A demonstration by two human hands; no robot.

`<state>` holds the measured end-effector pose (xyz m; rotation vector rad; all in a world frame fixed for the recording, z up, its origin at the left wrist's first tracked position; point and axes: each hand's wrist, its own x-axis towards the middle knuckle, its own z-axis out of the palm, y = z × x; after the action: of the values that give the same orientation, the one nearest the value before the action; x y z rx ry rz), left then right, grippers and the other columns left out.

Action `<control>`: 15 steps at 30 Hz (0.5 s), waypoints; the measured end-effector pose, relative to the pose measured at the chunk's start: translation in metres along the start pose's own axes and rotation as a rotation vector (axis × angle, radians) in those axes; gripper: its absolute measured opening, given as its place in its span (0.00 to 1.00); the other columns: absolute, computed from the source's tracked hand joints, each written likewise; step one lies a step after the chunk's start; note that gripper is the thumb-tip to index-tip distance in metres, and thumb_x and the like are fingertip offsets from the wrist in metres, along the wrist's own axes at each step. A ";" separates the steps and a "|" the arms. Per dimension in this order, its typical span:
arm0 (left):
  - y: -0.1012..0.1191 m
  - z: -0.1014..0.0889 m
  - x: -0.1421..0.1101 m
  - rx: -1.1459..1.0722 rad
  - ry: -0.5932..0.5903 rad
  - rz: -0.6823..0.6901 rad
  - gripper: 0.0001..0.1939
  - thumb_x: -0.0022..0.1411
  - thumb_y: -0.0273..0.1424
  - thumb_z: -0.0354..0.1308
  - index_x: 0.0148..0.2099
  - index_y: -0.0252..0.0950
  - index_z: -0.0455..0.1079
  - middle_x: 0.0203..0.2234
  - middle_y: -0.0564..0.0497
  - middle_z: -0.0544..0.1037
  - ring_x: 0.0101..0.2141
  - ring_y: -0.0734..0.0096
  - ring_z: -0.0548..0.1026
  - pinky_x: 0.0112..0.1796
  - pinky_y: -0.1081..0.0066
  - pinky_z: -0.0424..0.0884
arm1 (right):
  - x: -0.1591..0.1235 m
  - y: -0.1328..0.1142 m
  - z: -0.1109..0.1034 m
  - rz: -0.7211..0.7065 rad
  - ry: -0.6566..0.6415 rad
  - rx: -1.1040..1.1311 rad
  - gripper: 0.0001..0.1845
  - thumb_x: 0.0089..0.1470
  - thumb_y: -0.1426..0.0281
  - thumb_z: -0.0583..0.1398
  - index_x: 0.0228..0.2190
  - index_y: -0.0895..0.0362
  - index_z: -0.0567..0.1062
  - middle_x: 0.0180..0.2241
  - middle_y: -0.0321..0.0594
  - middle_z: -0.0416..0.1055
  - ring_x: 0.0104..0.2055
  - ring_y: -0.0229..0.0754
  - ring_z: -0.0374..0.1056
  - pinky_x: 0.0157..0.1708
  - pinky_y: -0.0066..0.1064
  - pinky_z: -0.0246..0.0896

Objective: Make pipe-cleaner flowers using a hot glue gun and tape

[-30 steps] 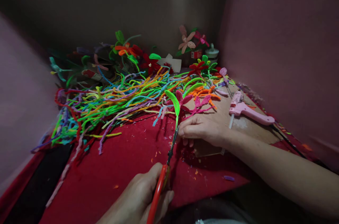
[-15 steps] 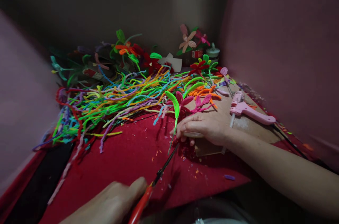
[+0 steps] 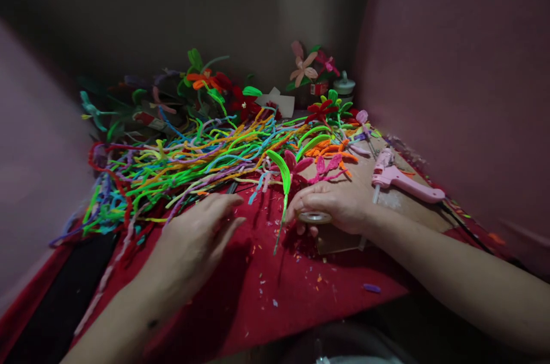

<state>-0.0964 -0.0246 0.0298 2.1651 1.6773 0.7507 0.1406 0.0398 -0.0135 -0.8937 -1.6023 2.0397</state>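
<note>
Red cloth [image 3: 309, 309] stretches left of the pink glue gun [image 3: 406, 183], where the right hand [image 3: 329, 202] pinches a green leaf [image 3: 284, 172] and holds a tape roll [image 3: 315, 218], while farther left of that gun the left hand [image 3: 204, 226], released, thumb and fingers parted, hangs beside fuzzy wires [image 3: 193, 163].

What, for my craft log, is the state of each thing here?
Bare left hand, thumb and fingers apart
Bare right hand, curled around a pale ring-shaped roll
Bright green fuzzy leaf, raised, tip curving left
Brown cardboard sheet, partly covered
Pink plastic glue gun, resting on the cardboard, clear stick protruding
Multicoloured fuzzy craft stems, loosely heaped
Short purple fuzzy scrap, on red cloth
</note>
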 end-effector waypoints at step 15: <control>0.035 0.045 0.031 -0.633 -0.310 -0.161 0.11 0.53 0.30 0.59 0.40 0.33 0.69 0.32 0.49 0.75 0.33 0.67 0.73 0.36 0.68 0.70 | 0.004 0.006 -0.006 -0.055 -0.037 0.130 0.10 0.45 0.67 0.57 0.25 0.61 0.76 0.19 0.37 0.71 0.19 0.33 0.65 0.17 0.22 0.57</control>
<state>-0.0372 -0.0011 0.0177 1.5882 1.2226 0.7288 0.1421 0.0447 -0.0215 -0.7614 -1.4771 2.1064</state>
